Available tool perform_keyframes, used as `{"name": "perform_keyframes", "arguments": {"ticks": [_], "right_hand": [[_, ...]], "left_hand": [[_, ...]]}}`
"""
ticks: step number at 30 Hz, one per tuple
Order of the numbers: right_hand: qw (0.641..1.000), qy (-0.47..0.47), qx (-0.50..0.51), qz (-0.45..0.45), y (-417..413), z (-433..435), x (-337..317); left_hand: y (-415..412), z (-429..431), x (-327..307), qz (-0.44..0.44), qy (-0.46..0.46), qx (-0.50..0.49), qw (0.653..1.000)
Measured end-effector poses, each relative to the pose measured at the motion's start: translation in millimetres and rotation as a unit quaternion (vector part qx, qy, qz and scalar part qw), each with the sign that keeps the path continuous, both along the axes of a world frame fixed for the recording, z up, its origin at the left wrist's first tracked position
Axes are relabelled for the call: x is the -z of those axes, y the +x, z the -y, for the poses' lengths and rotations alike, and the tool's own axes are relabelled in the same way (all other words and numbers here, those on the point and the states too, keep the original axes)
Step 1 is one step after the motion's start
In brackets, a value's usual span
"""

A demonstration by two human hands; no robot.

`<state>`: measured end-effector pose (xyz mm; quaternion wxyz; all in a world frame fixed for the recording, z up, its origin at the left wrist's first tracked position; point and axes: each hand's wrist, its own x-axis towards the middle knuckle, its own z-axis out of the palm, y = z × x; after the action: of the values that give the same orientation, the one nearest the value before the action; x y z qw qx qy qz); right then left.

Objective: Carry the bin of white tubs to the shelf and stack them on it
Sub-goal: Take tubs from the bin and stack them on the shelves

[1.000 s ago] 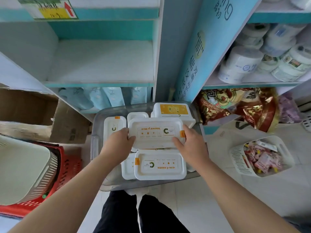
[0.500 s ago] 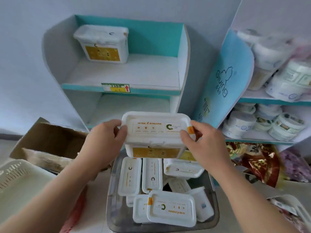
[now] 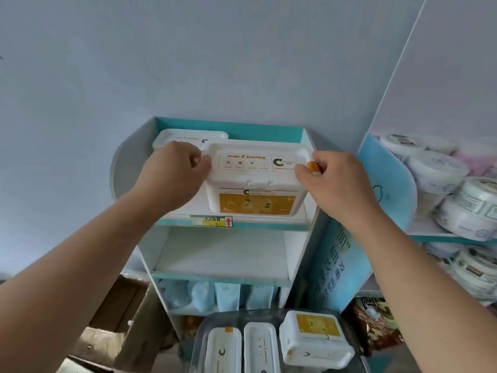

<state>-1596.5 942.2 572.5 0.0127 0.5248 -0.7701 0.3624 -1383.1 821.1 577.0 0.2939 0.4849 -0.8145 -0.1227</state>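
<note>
Tub (image 3: 255, 184) is gripped at both ends by fingers of left hand (image 3: 174, 173) and right hand (image 3: 333, 181) at top shelf (image 3: 269, 225) front edge; second tub (image 3: 188, 137) already shelved, more tubs (image 3: 314, 337) left in bin (image 3: 200, 335).

I see a plain, evenly lit, pale blue-grey wall (image 3: 242, 49) filling the upper view. Against it stands a white shelf unit (image 3: 223, 254) with teal edging and a teal back. Just beside it on the right, a second unit's light-blue side panel (image 3: 387, 189) carries printed characters. A brown cardboard box (image 3: 126, 313) sits low on the left.
</note>
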Motion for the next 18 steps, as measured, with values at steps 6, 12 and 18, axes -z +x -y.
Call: {"name": "perform_keyframes", "arguments": {"ticks": [6, 12, 18], "right_hand": [[0.996, 0.084, 0.006, -0.011, -26.7, 52.4, -14.7], [0.988, 0.153, 0.004, 0.011, -50.4, 89.6, -17.6], [0.976, 0.206, 0.048, -0.056, -62.0, 122.1, -10.6]], "left_hand": [[-41.6, 69.2, -3.6, 0.062, 0.054, 0.054, 0.995], [-79.3, 128.2, 9.8, 0.13, 0.1, 0.098, 0.982], [-105.2, 163.5, 11.5, 0.202, 0.066, 0.106, 0.971]]}}
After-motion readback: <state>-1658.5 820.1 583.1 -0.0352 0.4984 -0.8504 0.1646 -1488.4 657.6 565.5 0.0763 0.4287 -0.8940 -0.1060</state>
